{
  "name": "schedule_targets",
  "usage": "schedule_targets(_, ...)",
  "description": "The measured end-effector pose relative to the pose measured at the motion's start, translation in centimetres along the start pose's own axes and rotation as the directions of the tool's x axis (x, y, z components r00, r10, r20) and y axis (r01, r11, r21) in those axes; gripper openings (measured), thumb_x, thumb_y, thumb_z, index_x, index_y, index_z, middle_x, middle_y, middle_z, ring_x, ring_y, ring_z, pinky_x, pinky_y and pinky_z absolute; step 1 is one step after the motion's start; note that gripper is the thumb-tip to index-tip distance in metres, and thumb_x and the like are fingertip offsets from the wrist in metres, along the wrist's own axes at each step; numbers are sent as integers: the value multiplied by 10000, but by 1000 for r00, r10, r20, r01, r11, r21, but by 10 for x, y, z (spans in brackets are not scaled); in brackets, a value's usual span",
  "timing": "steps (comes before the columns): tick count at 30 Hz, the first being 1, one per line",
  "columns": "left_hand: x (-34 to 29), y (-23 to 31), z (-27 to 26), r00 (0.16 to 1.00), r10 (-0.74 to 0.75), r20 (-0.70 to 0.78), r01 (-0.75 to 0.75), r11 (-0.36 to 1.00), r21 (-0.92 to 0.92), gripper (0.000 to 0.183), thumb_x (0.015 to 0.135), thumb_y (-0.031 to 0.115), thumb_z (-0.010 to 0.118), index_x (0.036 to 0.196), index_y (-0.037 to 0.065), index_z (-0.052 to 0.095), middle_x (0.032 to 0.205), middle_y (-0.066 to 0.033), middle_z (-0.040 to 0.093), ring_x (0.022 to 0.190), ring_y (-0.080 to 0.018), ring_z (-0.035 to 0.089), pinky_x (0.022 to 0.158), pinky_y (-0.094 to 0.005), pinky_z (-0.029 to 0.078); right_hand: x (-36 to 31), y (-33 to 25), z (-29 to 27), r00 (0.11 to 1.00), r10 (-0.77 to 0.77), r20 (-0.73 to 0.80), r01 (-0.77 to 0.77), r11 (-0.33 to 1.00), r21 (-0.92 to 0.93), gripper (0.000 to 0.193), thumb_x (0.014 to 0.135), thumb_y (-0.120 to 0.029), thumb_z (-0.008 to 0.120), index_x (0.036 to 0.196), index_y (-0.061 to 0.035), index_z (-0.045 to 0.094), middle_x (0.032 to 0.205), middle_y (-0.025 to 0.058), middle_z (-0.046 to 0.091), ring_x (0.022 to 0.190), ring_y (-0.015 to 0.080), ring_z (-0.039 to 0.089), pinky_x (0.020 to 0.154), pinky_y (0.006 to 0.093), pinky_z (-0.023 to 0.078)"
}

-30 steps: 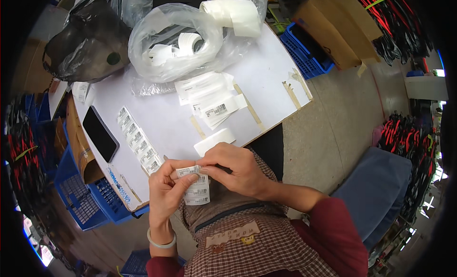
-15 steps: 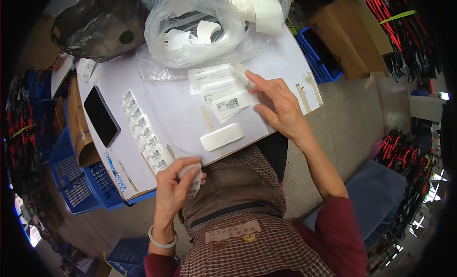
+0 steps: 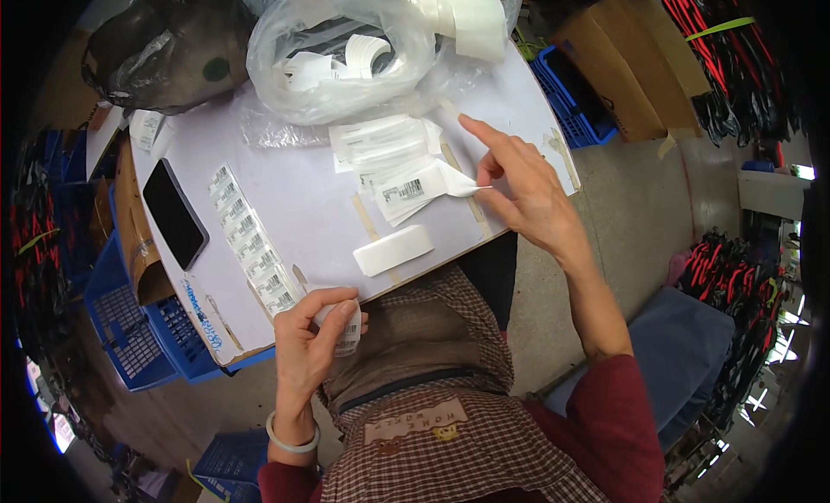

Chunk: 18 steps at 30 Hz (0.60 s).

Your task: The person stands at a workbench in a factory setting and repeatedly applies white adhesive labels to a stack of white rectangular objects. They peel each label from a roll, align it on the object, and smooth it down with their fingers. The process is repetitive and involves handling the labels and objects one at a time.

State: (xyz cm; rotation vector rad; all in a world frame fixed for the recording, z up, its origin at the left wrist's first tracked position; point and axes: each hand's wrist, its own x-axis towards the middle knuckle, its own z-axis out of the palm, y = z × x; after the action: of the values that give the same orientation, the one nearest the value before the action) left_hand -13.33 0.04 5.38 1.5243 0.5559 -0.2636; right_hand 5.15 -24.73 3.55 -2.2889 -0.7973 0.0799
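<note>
My left hand (image 3: 304, 340) is closed on the end of a strip of white barcode labels (image 3: 251, 237) at the table's near edge. The rest of that strip lies flat, running away up the table. A loose fan of white printed tags (image 3: 385, 144) is spread in the middle. My right hand (image 3: 538, 200) pinches the right corner of the front barcoded tag (image 3: 413, 190) between thumb and a bent finger, with the forefinger stretched out. That corner is raised and creased. Closer to me lies a small stack of blank white slips (image 3: 393, 250).
A black phone (image 3: 175, 213) lies at the left. At the back stand a clear plastic bag (image 3: 277, 88) holding label rolls, a dark plastic bag (image 3: 173, 57) and a white roll (image 3: 480, 27). Blue baskets (image 3: 130, 321) and a cardboard box (image 3: 635, 62) flank the table (image 3: 294, 179).
My right hand has drawn its thumb and a finger together on the tag's corner and pulled it up. The left hand keeps its hold. The whole view has shifted slightly.
</note>
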Motion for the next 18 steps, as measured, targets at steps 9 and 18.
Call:
schedule_targets(9, -4, -3, -3, 999, -42, -26, 41, 999, -24, 161, 947, 84, 629, 1030, -46, 675, 788, -125, 710, 694, -172, 708, 631, -274, 589, -13, -17, -26, 995, -45, -86, 67, 963, 262, 745, 690, 69, 723, 1395, -50, 512, 815, 39, 615, 797, 203, 558, 781, 340, 440)
schedule_targets(18, 7, -17, -9, 993, -109, -33, 111, 992, 54, 155, 912, 134, 696, 882, -18, 682, 708, -70, 688, 575, -106, 637, 532, -223, 504, 2, -36, 31, 891, -435, 132, 397, 886, 238, 707, 702, 45, 728, 1370, -118, 563, 841, 13, 629, 792, 191, 563, 766, 326, 444)
